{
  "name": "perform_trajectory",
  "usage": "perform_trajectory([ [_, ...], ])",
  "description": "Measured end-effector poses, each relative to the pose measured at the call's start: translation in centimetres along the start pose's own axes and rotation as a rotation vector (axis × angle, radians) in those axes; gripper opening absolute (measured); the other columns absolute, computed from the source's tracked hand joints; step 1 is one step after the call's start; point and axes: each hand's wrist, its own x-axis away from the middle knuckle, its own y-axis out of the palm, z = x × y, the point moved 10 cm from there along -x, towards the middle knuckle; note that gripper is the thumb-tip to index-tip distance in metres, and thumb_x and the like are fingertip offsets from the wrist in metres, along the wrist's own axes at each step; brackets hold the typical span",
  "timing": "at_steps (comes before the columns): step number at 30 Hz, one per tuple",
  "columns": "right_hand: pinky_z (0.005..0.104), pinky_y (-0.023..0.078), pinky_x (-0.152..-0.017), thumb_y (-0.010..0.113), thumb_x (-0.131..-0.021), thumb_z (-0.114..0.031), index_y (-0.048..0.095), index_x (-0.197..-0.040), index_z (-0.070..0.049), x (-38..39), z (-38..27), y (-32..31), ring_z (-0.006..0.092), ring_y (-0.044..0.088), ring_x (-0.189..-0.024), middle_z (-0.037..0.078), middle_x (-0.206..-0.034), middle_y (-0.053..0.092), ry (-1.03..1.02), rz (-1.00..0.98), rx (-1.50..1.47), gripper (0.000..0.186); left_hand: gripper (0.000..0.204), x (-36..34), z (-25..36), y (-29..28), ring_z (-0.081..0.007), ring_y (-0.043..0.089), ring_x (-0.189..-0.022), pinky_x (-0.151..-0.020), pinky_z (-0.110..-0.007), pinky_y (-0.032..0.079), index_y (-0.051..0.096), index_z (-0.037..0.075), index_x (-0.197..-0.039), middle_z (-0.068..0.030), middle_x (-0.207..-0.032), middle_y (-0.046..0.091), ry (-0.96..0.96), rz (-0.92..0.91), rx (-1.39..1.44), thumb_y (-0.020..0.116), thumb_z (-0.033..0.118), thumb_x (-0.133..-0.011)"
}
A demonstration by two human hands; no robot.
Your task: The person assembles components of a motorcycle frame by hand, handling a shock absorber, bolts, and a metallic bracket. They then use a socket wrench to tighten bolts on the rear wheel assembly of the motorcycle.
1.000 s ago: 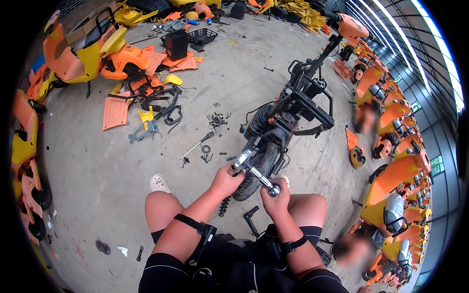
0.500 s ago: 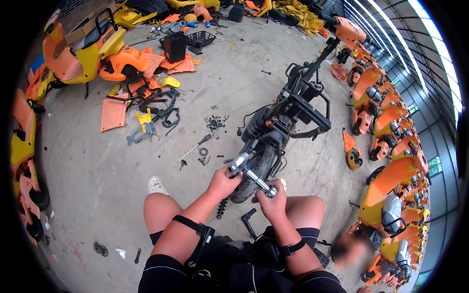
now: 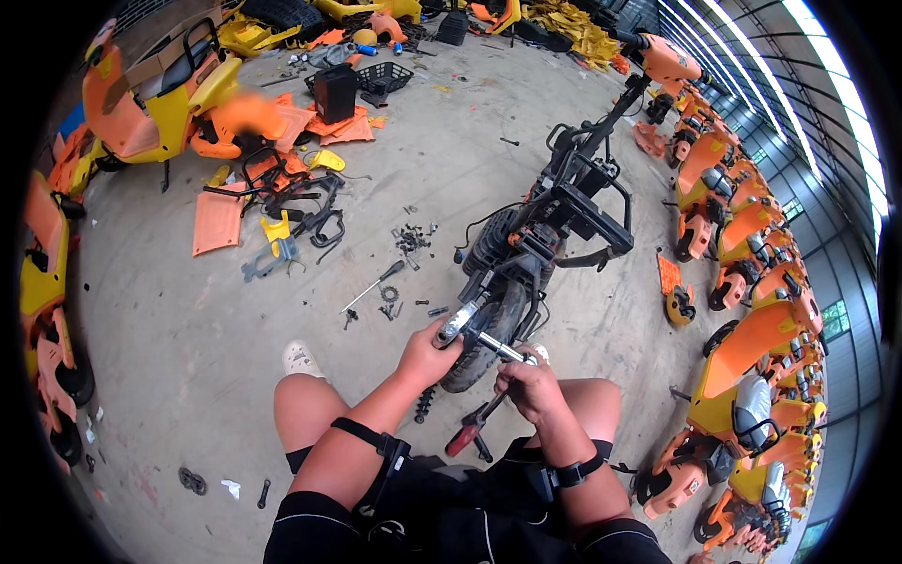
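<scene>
My left hand (image 3: 428,353) is closed around a silver metal part (image 3: 458,322) at the near end of the stripped scooter frame (image 3: 536,235), just above its black tyre (image 3: 484,352). My right hand (image 3: 534,391) is wrapped round the head end of a ratchet wrench, whose red handle (image 3: 461,440) slants down toward my lap. From that hand a shiny socket extension (image 3: 501,347) reaches left to the frame beside the silver part. The fingers hide the ratchet's head, and the socket's tip cannot be made out.
A screwdriver (image 3: 374,285), a toothed ring (image 3: 389,294) and loose bolts (image 3: 411,239) lie left of the wheel. Beyond are orange panels (image 3: 219,222) and a black crate (image 3: 385,77). Scooters (image 3: 752,362) line the right side. A coil-spring shock absorber (image 3: 425,404) lies near my left forearm.
My right hand has turned and moved slightly down and right. The ratchet's red handle now shows below it. My left hand stays almost where it was.
</scene>
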Motion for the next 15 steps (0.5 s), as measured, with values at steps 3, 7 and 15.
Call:
perform_trajectory([
  [3,0.0355,0.052,-0.062,0.069,-0.083,-0.002,0.051,-0.097,-0.002,0.7,0.6,0.0,0.0216,0.063,-0.067,0.011,-0.077,0.062,-0.188,0.049,0.289,0.022,0.037,-0.4,-0.2,-0.5,-0.0102,0.066,-0.084,-0.079,-0.029,0.052,0.064,0.005,-0.123,-0.0068,-0.089,0.073,0.059,0.039,0.04,0.07,0.016,-0.088],
  [7,0.0306,0.051,-0.06,0.07,-0.085,-0.006,0.053,-0.094,-0.001,3.6,-3.5,2.7,0.0191,0.065,-0.068,0.007,-0.081,0.065,-0.888,0.222,1.105,0.02,0.039,-0.3,-0.8,-0.2,-0.0106,0.066,-0.086,-0.08,-0.03,0.052,0.063,0.005,-0.126,-0.0082,-0.091,0.073,0.015,0.001,0.049,0.069,0.016,-0.089],
  [15,0.0372,0.05,-0.066,0.066,-0.085,-0.001,0.053,-0.09,0.001,0.3,4.1,0.4,0.0193,0.059,-0.072,0.008,-0.079,0.058,-0.02,0.001,-0.045,0.014,0.041,-0.8,-0.7,-0.7,-0.0124,0.066,-0.087,-0.081,-0.03,0.052,0.062,0.002,-0.126,-0.0105,-0.096,0.073,0.047,-0.008,-0.021,0.069,0.015,-0.088],
])
